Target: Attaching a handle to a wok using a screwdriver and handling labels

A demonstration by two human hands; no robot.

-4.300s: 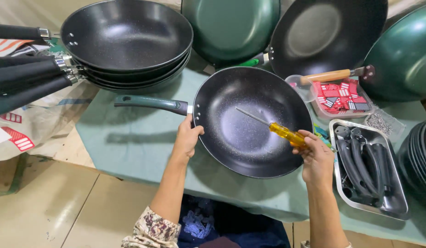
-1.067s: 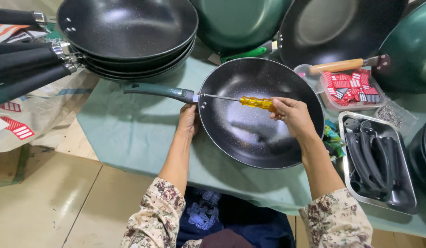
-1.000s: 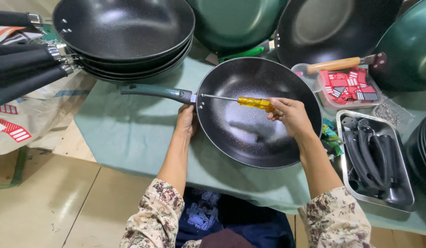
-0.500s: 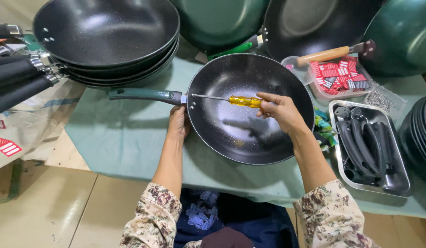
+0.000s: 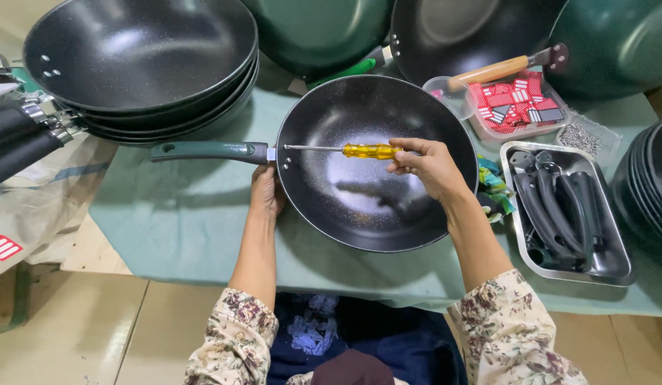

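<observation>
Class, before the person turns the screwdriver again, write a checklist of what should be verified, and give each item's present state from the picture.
1. Screwdriver gripped: ok, the right hand holds its yellow handle.
2. Tip on the fastener: ok, the shaft lies across the bowl and its tip meets the wall where the green handle joins; the seating in the screw head cannot be told.
3. Wok steadied: ok, the left hand grips the rim beside the handle.
4. Wok resting on the cloth-covered table: ok.
5. Screw fully tight: cannot tell.
6. Spare handles within reach: ok, in the metal tray on the right.
</observation>
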